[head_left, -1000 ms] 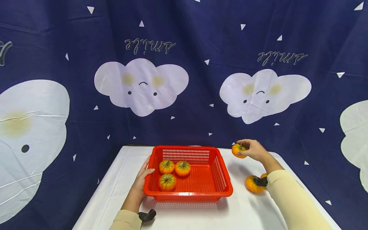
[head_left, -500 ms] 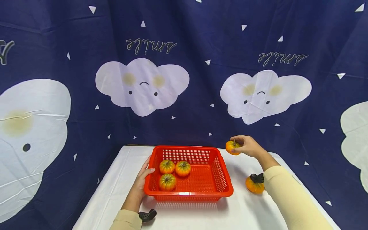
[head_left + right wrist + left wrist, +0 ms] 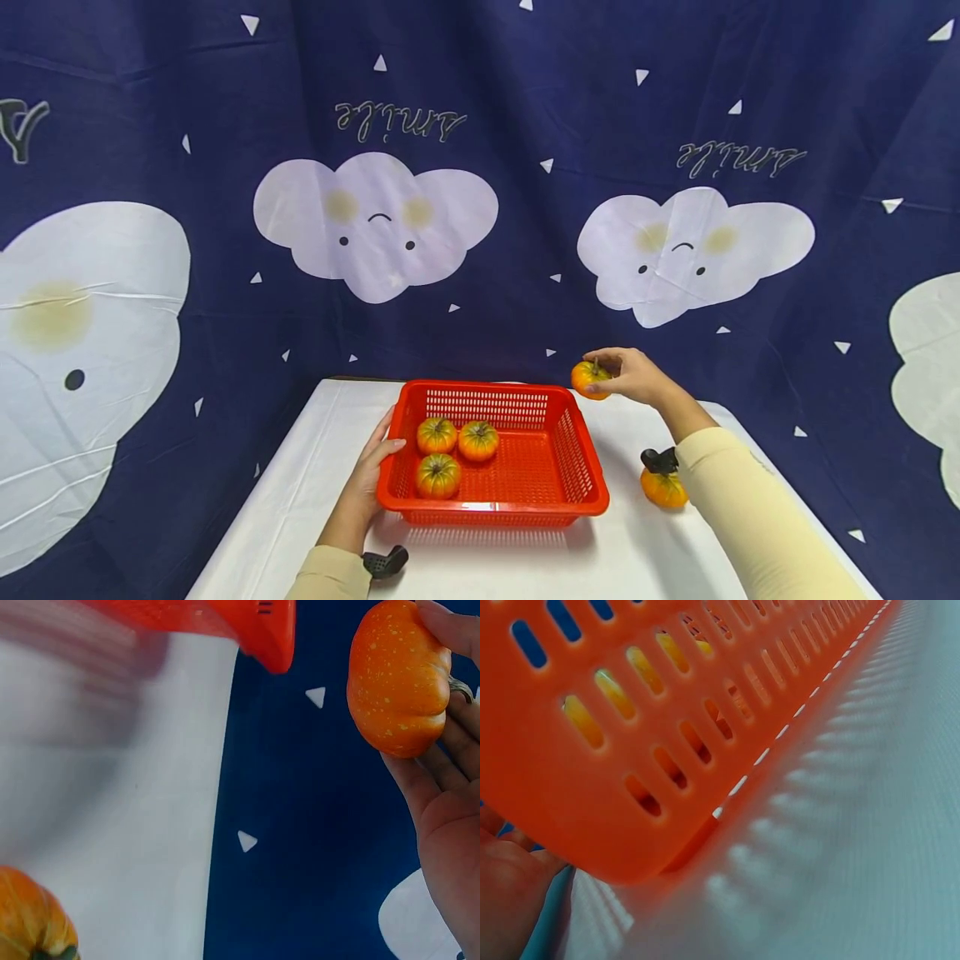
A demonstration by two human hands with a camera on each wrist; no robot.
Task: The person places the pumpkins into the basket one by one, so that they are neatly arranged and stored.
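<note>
A red slotted plastic basket (image 3: 525, 507) stands on the white table, with three small orange-green pumpkins in its left half, one of them the front pumpkin (image 3: 438, 477). My left hand (image 3: 367, 471) grips the basket's left side, thumb over the rim and fingers along the outside; the left wrist view shows part of that hand (image 3: 510, 892) by the slotted wall. Raised beyond the basket's back right corner, my right hand (image 3: 633, 375) holds another pumpkin (image 3: 588, 380) between thumb and fingers. In the right wrist view this pumpkin (image 3: 397, 682) shows smooth and orange, stem toward the palm.
One pumpkin (image 3: 664, 490) lies on the table (image 3: 622, 550) right of the basket, partly covered by the black wrist device (image 3: 660, 461). A dark blue curtain (image 3: 525, 333) with printed clouds hangs right behind the table's back edge.
My right hand has moved left and slightly up with its pumpkin, toward the basket's back right corner. A second table pumpkin has become hidden behind the right sleeve. The left hand stays put.
</note>
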